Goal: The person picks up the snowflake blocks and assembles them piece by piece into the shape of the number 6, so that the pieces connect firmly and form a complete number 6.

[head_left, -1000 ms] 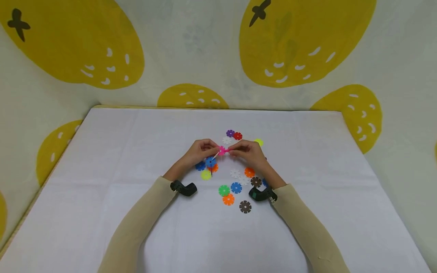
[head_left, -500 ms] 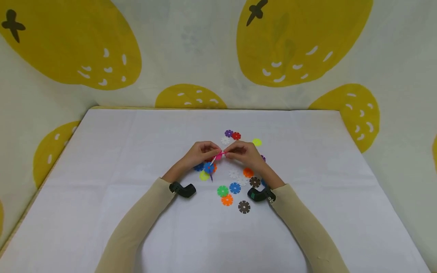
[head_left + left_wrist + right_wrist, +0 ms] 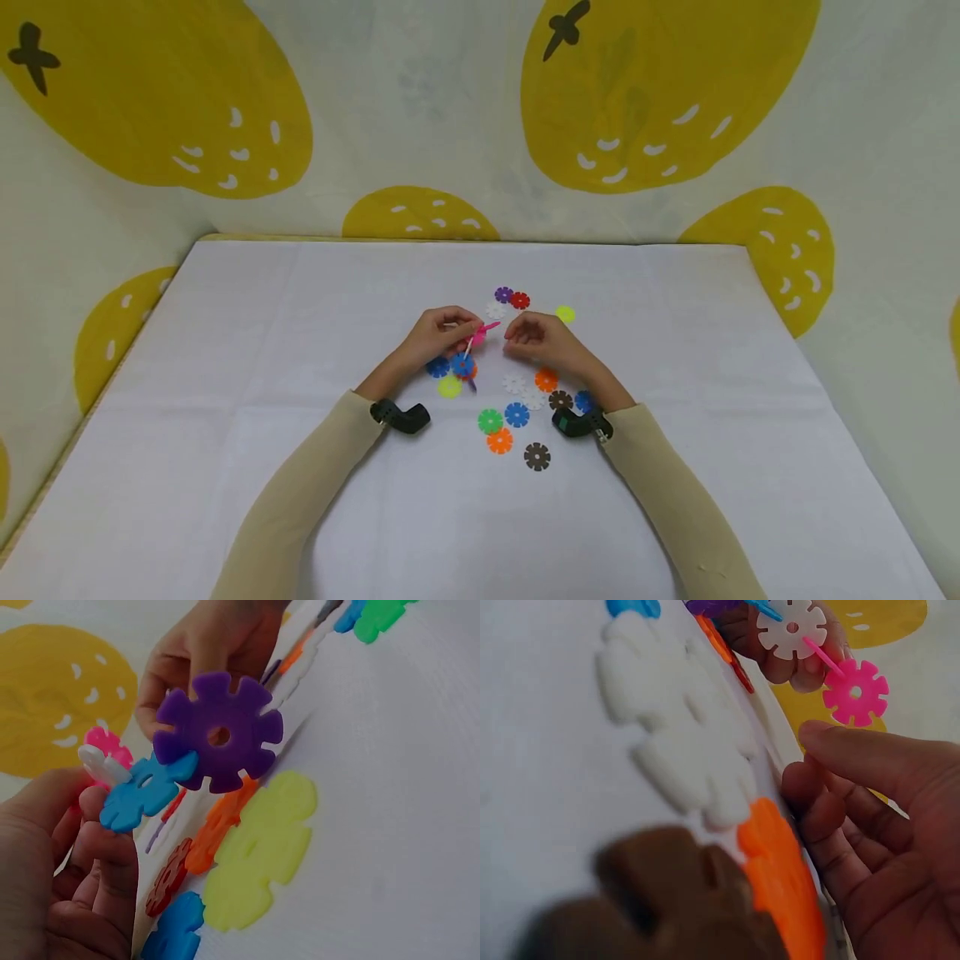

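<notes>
My left hand [image 3: 444,327] pinches a chain of slotted plastic discs, held above the table. In the left wrist view a purple disc [image 3: 251,735] faces the camera, slotted into a blue disc [image 3: 127,802]. A white disc [image 3: 776,634] follows, with a pink disc seen edge-on and another pink disc [image 3: 841,699] at the far end, as the right wrist view shows. To the right of the chain, my right hand [image 3: 546,337] has its fingers loosely curled and holds nothing. A gap separates its fingertips from the pink end.
Loose discs lie on the white tabletop: yellow [image 3: 259,855] and orange under the left hand, white [image 3: 514,383], orange [image 3: 547,381] and brown [image 3: 560,401] near the right wrist. Green [image 3: 491,421] and blue ones lie closer to me, purple [image 3: 503,295] and red beyond the hands.
My right hand has let go of the pink disc and drawn away to the right. The pink disc now stays on the chain in my left hand, its end sticking out.
</notes>
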The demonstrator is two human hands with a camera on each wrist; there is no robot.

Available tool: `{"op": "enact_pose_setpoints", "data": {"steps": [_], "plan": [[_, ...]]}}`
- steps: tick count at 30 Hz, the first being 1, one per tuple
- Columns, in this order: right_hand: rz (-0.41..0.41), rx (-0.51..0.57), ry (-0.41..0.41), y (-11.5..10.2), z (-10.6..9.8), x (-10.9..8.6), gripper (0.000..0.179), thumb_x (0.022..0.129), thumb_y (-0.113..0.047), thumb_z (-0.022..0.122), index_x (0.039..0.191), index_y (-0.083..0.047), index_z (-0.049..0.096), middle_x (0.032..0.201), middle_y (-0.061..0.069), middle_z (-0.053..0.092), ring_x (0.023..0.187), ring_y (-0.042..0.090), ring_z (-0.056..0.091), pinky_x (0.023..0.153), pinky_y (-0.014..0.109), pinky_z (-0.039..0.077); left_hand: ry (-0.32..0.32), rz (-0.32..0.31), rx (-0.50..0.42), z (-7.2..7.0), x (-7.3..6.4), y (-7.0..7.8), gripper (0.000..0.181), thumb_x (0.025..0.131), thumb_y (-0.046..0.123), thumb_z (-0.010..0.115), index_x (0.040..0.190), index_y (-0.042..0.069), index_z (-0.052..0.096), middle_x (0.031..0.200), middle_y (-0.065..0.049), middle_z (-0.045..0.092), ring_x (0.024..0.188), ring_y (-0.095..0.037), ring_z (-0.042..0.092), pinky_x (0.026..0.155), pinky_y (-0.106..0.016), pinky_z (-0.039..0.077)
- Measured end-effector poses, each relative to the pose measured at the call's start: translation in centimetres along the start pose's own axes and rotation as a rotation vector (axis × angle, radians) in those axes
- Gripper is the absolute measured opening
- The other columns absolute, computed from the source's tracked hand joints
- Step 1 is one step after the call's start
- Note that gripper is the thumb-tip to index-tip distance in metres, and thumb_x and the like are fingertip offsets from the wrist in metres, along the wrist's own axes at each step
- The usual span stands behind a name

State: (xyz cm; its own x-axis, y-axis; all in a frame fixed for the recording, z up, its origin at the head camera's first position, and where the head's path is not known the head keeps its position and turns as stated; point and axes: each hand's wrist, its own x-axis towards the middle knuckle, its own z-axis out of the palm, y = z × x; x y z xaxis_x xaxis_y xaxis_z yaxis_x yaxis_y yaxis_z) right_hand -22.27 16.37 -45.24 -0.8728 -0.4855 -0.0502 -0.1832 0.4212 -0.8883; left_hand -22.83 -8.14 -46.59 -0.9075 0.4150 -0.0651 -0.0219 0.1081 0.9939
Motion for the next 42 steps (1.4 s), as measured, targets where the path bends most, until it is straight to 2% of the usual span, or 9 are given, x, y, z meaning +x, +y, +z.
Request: {"op": "enact_pose_setpoints", "data": {"steps": [4,8,12,16,20,26,33,42], "plan": [[0.03,-0.062,-0.087,0.1,-0.6,-0.1,0.017,0.086,-0.019,0.076,0.099,-0.01,0.07,0.09,0.005,0.066,0.084,0.022,0.059,0.075,0.022,0.05,0.013,-0.018,-0.014,-0.1,0.1,0.0,0.029,0.097,0.025,0.062,0.113,0.001,0.066,0.073,-0.004,0.06,0.06,-0.013,0.053,0.054,-0.02,0.047],[-0.024,-0.06,-0.204,0.0,-1.2,-0.4,0.02,0.085,-0.02,0.078,0.102,-0.011,0.072,0.091,0.004,0.066,0.083,0.024,0.058,0.072,0.024,0.049,0.012,-0.034,-0.007,-0.2,0.2,-0.1,0.03,0.097,0.027,0.063,0.114,0.003,0.066,0.076,-0.005,0.062,0.064,-0.014,0.057,0.059,-0.02,0.05],[-0.087,-0.061,-0.32,0.1,-1.5,-0.4,0.022,0.083,-0.017,0.079,0.103,-0.01,0.074,0.099,0.005,0.066,0.089,0.024,0.056,0.075,0.025,0.048,0.003,-0.055,-0.007,-0.3,0.3,-0.2,0.03,0.097,0.026,0.063,0.116,0.003,0.065,0.079,-0.005,0.064,0.068,-0.014,0.059,0.062,-0.021,0.051],[-0.097,-0.105,-0.386,0.1,-1.6,-0.5,0.023,0.081,-0.018,0.081,0.103,-0.014,0.076,0.111,0.002,0.063,0.1,0.021,0.054,0.08,0.025,0.049,-0.007,-0.069,-0.007,-0.3,0.4,-0.3,0.03,0.097,0.022,0.062,0.118,0.002,0.063,0.082,-0.005,0.065,0.07,-0.015,0.06,0.063,-0.021,0.051],[-0.109,-0.131,-0.399,0.0,-1.6,-0.5,0.024,0.08,-0.018,0.081,0.104,-0.014,0.076,0.114,0.002,0.06,0.103,0.021,0.052,0.081,0.026,0.049,-0.013,-0.073,0.005,-0.3,0.4,-0.2,0.029,0.097,0.021,0.062,0.119,0.002,0.062,0.082,-0.004,0.065,0.071,-0.015,0.061,0.065,-0.021,0.052],[-0.148,-0.141,-0.359,0.1,-1.5,-0.5,0.024,0.081,-0.016,0.08,0.105,-0.012,0.076,0.111,0.003,0.062,0.096,0.021,0.054,0.078,0.025,0.049,0.001,-0.045,0.047,-0.2,0.3,-0.1,0.029,0.097,0.021,0.062,0.119,0.003,0.064,0.082,-0.004,0.065,0.07,-0.014,0.059,0.062,-0.02,0.05],[-0.135,-0.123,-0.361,0.3,-1.6,-0.4,0.026,0.08,-0.018,0.082,0.104,-0.013,0.075,0.112,0.003,0.061,0.094,0.022,0.054,0.076,0.024,0.049,-0.004,-0.072,0.031,-0.2,0.3,-0.1,0.031,0.096,0.021,0.063,0.119,0.001,0.064,0.081,-0.003,0.065,0.068,-0.013,0.058,0.062,-0.019,0.05],[-0.097,-0.064,-0.319,0.3,-1.6,-0.5,0.023,0.081,-0.016,0.081,0.1,-0.01,0.068,0.084,0.005,0.058,0.079,0.024,0.054,0.07,0.024,0.046,-0.017,-0.096,0.005,-0.2,0.3,0.0,0.029,0.096,0.022,0.064,0.115,0.0,0.064,0.076,-0.004,0.063,0.063,-0.013,0.055,0.057,-0.018,0.048]]}}
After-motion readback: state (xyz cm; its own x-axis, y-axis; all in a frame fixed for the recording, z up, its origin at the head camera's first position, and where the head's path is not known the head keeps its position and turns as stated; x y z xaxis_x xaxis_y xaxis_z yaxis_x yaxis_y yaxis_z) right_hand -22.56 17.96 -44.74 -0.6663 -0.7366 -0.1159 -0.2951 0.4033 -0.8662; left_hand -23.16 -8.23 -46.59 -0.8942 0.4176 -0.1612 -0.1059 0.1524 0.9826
